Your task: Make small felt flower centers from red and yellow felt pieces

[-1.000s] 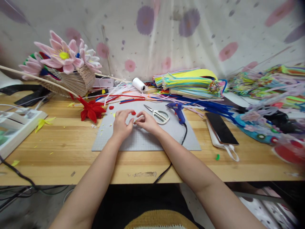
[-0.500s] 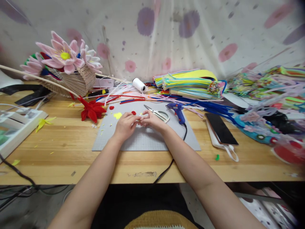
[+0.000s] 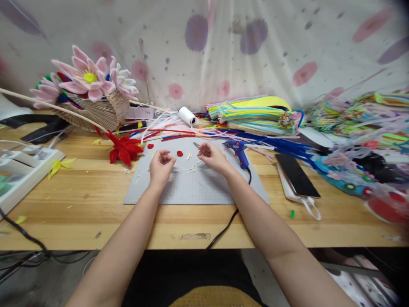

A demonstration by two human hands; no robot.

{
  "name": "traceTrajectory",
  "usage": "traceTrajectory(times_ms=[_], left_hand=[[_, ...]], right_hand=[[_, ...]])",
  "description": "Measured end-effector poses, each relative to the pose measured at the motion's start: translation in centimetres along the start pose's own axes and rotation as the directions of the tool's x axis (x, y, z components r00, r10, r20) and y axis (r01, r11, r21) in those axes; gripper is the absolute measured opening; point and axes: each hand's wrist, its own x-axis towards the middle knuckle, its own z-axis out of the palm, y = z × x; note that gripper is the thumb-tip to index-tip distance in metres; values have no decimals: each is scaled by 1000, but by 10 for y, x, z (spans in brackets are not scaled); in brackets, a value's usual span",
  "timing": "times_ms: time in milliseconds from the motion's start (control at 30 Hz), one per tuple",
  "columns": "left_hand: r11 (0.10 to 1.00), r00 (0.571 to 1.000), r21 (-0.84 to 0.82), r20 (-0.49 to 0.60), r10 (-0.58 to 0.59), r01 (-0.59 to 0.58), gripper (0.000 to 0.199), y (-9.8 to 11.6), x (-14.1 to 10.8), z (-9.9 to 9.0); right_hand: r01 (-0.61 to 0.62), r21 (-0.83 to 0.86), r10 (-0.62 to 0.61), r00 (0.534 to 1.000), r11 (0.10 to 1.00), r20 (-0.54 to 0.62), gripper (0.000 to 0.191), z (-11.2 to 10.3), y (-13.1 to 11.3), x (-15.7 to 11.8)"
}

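My left hand (image 3: 161, 167) is over the left part of the grey cutting mat (image 3: 204, 192), fingers curled in toward the thumb. A tiny yellowish speck shows at its fingertips; what it is I cannot make out. My right hand (image 3: 212, 157) hovers over the scissors (image 3: 196, 145), hiding most of them, with its bent fingers a little apart from the thumb. Between the hands lie a red felt disc (image 3: 180, 153), thin pale yellow strips (image 3: 191, 171) and small white-yellow bits (image 3: 189, 157). Another red disc (image 3: 150, 146) rests beyond my left hand.
A blue glue gun (image 3: 238, 151) lies right of my right hand, its black cord running to the table edge. Red fuzzy flower (image 3: 125, 149), phone (image 3: 297, 175), thread spool (image 3: 186, 115), pipe-cleaner bundles (image 3: 252, 111) and a power strip (image 3: 32, 170) surround the mat.
My hands have moved apart from where they met over the mat. The left now covers the yellow patch, and strips lie between the hands.
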Motion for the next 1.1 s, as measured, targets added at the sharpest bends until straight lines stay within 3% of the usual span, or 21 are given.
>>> traceTrajectory(times_ms=[133, 200, 300, 400, 500, 600, 667, 833, 1100], left_hand=[[988, 995, -123, -11, -96, 94, 36, 3, 0, 1], [978, 990, -157, 1, -142, 140, 41, 5, -1, 2], [961, 980, -192, 12, -198, 197, 46, 8, -2, 2], [954, 971, -187, 20, -236, 236, 45, 9, -3, 2], [947, 959, -153, 23, -284, 284, 40, 11, -4, 4], [938, 950, -149, 41, -310, 312, 42, 12, -6, 8], [932, 948, -175, 52, -314, 318, 46, 14, -8, 11], [896, 940, -284, 73, -334, 341, 54, 16, -12, 16], [867, 925, -323, 106, -365, 379, 61, 15, -17, 24]], right_hand=[[156, -373, -93, 979, 915, 181, 31, 10, 4, -6], [225, -452, -137, 966, 863, 217, 32, 14, 4, -8], [231, -471, -170, 971, 851, 170, 32, 17, 5, -8], [159, -367, -165, 986, 916, 15, 32, 16, 7, -6], [81, -46, -87, 988, 996, -126, 29, 16, 8, -1], [12, 328, 33, 991, 945, -130, 33, 19, 8, 3], [-36, 469, 97, 989, 882, -107, 40, 23, 8, 4], [-82, 573, 184, 975, 816, -122, 48, 37, 7, 2], [-34, 520, 131, 980, 854, -151, 48, 55, -5, -3]])
